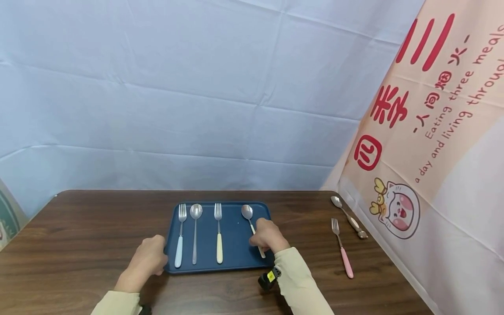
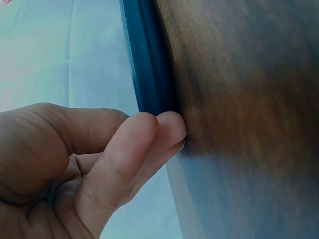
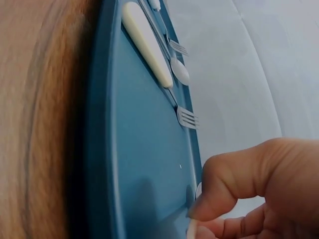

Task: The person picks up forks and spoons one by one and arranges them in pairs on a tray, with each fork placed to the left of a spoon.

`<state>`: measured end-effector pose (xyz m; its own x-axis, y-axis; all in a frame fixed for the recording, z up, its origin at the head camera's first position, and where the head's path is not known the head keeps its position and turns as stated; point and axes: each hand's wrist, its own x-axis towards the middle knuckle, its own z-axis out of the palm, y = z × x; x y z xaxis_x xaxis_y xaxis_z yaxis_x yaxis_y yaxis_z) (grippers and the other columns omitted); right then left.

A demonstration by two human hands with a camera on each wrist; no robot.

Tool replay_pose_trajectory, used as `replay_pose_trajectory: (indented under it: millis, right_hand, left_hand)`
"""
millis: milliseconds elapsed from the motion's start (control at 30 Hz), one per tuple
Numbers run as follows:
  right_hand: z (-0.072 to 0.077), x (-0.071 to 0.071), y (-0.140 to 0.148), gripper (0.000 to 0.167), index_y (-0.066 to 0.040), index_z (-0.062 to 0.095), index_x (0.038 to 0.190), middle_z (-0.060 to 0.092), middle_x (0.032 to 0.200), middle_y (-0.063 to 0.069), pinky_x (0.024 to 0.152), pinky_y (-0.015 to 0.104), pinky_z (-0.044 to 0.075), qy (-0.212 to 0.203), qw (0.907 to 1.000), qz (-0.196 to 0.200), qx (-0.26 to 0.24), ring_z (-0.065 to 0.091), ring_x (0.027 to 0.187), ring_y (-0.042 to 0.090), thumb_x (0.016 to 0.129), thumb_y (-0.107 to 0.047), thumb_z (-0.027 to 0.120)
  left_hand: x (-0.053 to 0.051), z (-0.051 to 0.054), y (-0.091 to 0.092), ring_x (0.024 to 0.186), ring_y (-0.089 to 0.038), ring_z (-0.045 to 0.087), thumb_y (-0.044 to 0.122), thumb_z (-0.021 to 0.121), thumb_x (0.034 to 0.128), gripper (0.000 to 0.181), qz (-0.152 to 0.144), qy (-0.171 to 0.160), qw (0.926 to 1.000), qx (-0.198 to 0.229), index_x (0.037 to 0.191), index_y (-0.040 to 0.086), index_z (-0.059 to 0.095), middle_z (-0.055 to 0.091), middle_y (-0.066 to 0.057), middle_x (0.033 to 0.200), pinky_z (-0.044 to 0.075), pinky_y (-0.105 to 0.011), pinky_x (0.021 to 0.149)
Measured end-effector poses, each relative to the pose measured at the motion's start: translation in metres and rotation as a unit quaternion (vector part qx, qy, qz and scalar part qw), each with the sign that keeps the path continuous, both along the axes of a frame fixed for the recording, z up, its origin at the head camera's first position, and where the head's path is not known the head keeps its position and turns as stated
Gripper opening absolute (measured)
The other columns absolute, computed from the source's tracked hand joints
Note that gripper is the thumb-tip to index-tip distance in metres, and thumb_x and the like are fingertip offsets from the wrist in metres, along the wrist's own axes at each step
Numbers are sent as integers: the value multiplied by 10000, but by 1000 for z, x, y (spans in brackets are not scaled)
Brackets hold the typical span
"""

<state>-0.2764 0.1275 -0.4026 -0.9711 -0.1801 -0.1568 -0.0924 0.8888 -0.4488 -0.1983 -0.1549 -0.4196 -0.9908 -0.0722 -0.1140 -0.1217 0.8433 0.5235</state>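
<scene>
A dark blue tray (image 1: 236, 266) lies on the wooden table. My right hand (image 1: 269, 236) pinches the pale handle of a spoon (image 1: 247, 212) over the tray's right side; in the right wrist view the thumb and fingers (image 3: 214, 199) meet on that handle. At the tray's left edge is my left hand (image 1: 151, 256), its thumb and curled fingers (image 2: 134, 139) gripping the rim in the left wrist view. On the tray from left to right lie a fork with a light blue handle (image 1: 179, 251), an all-metal spoon (image 1: 194, 236) and a fork with a cream handle (image 1: 219, 247).
On the table (image 1: 90, 232) to the right of the tray rest a pink-handled fork (image 1: 346, 262) and another spoon (image 1: 350, 218) with a decorated handle. A white cloth (image 1: 177, 100) hangs behind, and a printed cloth (image 1: 433, 131) borders the table's right side.
</scene>
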Motion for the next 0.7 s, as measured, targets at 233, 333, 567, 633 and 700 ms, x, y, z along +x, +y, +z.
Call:
replay_pose_trajectory:
  millis: [233, 333, 567, 633, 700]
  right_hand:
    - [-2, 1, -10, 153, -14, 524, 653, 496, 580, 105, 399, 282, 461, -14, 10000, 72, 31, 531, 404, 175, 715, -24, 664]
    - [-3, 1, -14, 155, -20, 523, 650, 493, 571, 102, 398, 283, 460, -20, 9999, 88, 80, 527, 396, 172, 715, -28, 663]
    - [-3, 2, -23, 156, -23, 528, 654, 493, 570, 101, 423, 299, 477, -125, 9999, 76, 72, 529, 401, 172, 724, -34, 667]
    - [-3, 2, -26, 158, -23, 529, 661, 501, 583, 106, 419, 292, 472, -159, 9998, 65, 65, 534, 407, 173, 727, -38, 672]
    - [-3, 3, -29, 159, -21, 530, 672, 508, 600, 112, 415, 288, 467, -179, 9998, 54, 59, 539, 412, 176, 729, -41, 677]
  left_hand:
    - [1, -1, 0, 460, -165, 515, -105, 570, 736, 85, -13, 27, 10000, -20, 818, -100, 550, 489, -102, 600, 406, -261, 424]
    - [1, -1, 0, 462, -164, 518, -105, 570, 738, 96, -18, 19, 10000, -5, 832, -111, 552, 492, -104, 605, 410, -261, 425]
    - [0, 0, 0, 467, -163, 522, -98, 570, 743, 140, -6, -11, 10000, -16, 878, -133, 552, 497, -113, 625, 417, -263, 427]
    - [0, 1, 0, 468, -165, 521, -98, 567, 745, 139, -8, -30, 10000, -10, 880, -130, 552, 497, -112, 626, 415, -264, 428]
    - [-1, 0, 0, 468, -165, 520, -99, 564, 746, 137, -7, -38, 10000, 1, 879, -128, 551, 495, -112, 626, 413, -265, 427]
